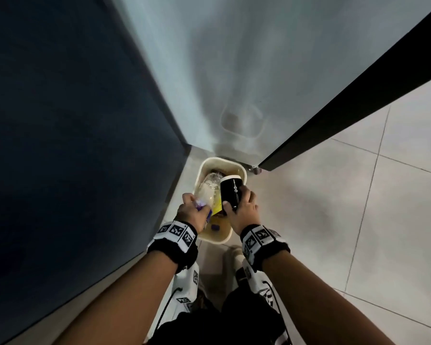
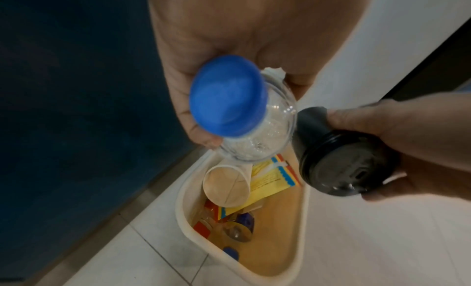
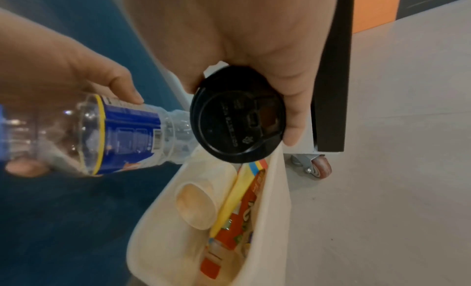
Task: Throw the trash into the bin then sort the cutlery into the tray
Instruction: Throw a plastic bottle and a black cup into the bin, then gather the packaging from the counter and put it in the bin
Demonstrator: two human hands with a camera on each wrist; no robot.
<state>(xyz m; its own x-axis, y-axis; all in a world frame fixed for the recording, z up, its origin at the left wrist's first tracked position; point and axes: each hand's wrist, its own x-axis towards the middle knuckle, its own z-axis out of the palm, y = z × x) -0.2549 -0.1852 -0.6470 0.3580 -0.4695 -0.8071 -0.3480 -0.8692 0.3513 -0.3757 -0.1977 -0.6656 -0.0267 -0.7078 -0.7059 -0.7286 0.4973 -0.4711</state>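
My left hand grips a clear plastic bottle with a blue cap and holds it tilted over the cream bin. My right hand grips a black paper cup with a black lid, just right of the bottle and also above the bin. The bin stands on the floor and holds a paper cup, yellow and red wrappers and other small trash. No cutlery or tray is in view.
A dark blue wall rises close on the left of the bin. A grey cabinet panel with a black edge stands behind it, on a caster wheel. Pale floor tiles spread to the right. My shoes are just below the bin.
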